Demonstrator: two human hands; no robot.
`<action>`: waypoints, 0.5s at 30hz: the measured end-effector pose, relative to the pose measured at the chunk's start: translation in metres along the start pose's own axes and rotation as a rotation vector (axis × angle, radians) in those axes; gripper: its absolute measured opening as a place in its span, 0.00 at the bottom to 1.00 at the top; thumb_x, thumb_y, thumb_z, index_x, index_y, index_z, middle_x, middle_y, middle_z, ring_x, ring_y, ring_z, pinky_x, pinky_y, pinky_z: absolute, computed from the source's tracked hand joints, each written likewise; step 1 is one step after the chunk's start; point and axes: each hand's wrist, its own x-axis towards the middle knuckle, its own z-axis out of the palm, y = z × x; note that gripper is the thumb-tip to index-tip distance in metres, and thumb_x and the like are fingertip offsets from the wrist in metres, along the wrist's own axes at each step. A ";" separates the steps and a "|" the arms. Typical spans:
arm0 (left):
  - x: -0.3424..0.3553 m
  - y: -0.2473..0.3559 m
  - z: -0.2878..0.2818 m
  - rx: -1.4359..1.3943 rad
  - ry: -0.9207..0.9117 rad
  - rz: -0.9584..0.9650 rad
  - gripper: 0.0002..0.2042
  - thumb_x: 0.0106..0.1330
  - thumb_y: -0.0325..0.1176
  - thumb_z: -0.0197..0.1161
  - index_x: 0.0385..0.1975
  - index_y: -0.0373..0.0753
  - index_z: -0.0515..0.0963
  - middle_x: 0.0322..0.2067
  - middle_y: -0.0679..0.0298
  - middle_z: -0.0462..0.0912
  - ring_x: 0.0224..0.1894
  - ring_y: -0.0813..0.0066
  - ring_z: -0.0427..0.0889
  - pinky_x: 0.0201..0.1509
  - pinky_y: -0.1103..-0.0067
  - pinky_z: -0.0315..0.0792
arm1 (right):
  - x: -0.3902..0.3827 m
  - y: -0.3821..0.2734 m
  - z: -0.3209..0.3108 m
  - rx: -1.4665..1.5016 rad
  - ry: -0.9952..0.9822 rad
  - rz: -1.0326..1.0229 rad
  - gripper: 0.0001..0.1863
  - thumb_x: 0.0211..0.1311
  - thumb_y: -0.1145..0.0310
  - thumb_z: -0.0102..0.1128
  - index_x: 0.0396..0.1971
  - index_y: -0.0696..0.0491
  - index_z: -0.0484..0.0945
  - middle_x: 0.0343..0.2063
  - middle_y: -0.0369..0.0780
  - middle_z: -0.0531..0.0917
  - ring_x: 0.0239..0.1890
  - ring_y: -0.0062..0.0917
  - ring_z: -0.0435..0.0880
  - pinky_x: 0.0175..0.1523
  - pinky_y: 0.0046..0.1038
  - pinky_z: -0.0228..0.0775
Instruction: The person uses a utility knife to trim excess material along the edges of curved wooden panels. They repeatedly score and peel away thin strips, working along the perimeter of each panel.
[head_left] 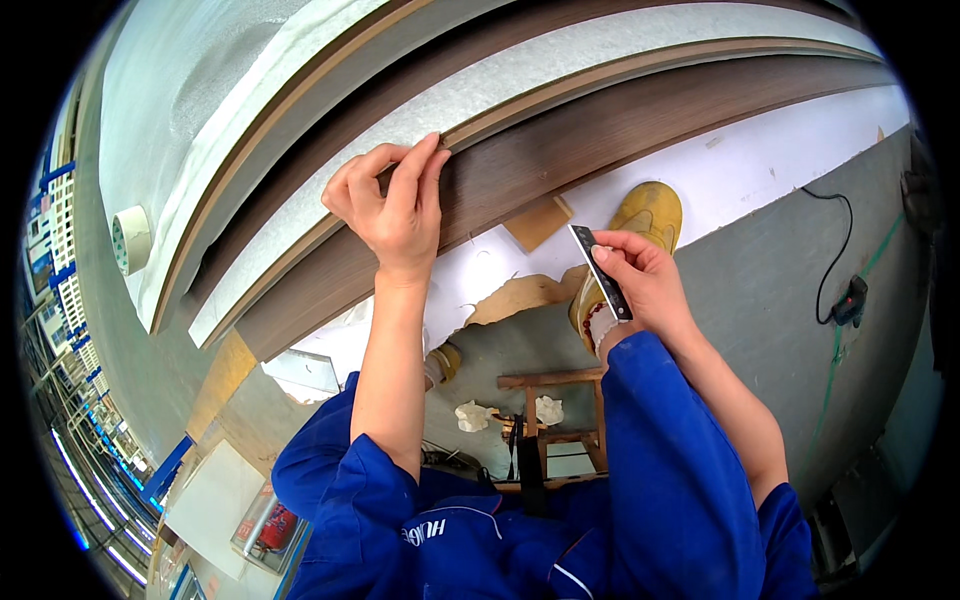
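On my feed the long brown wood-grain panel (680, 110) served as my reference. I had the left hand (392, 205) reaching across it, thumb and forefinger together at its far side, by the brown edge of a pale-faced board (600, 48). I could not tell whether those tips were clamped on that edge or merely rested there; the other fingers were curled. The board ran along the panel's far side, curved by my wide lens.

The right hand (650, 280) was on the near side of the panel, apart from it, with thumb and fingers clamped on a slim black strip (603, 275). I saw the strip slanting, its upper end nearer the panel than its lower one.

Beneath and in front of the panel I made out a white sheet (770, 160), torn along its near edge, and a small brown piece (538, 224) beside the panel's near edge. A yellow boot (652, 208) stood right of that piece, also on the panel's near side. A wooden stool (560, 379) sat farther toward the wearer from the panel, and a tape roll (132, 240) lay beyond its left end.
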 end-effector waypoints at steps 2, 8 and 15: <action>0.002 0.000 -0.001 0.020 -0.016 0.035 0.09 0.49 0.34 0.77 0.31 0.52 0.87 0.34 0.76 0.76 0.42 0.73 0.68 0.47 0.76 0.58 | 0.001 0.003 -0.003 -0.004 -0.002 -0.007 0.13 0.68 0.69 0.61 0.47 0.59 0.80 0.23 0.27 0.79 0.23 0.05 0.71 0.27 0.12 0.62; -0.003 -0.002 0.000 0.004 0.000 0.034 0.09 0.49 0.35 0.76 0.31 0.53 0.87 0.34 0.76 0.76 0.43 0.73 0.68 0.48 0.75 0.57 | -0.002 -0.002 0.001 0.003 -0.001 0.002 0.13 0.68 0.69 0.61 0.47 0.59 0.80 0.24 0.28 0.80 0.23 0.05 0.72 0.27 0.12 0.64; -0.003 -0.002 -0.001 0.016 -0.049 0.029 0.08 0.48 0.35 0.77 0.28 0.51 0.87 0.37 0.75 0.77 0.43 0.71 0.69 0.49 0.75 0.58 | 0.000 0.000 0.001 0.014 0.005 -0.003 0.13 0.68 0.70 0.61 0.48 0.59 0.80 0.24 0.28 0.81 0.23 0.05 0.73 0.28 0.12 0.64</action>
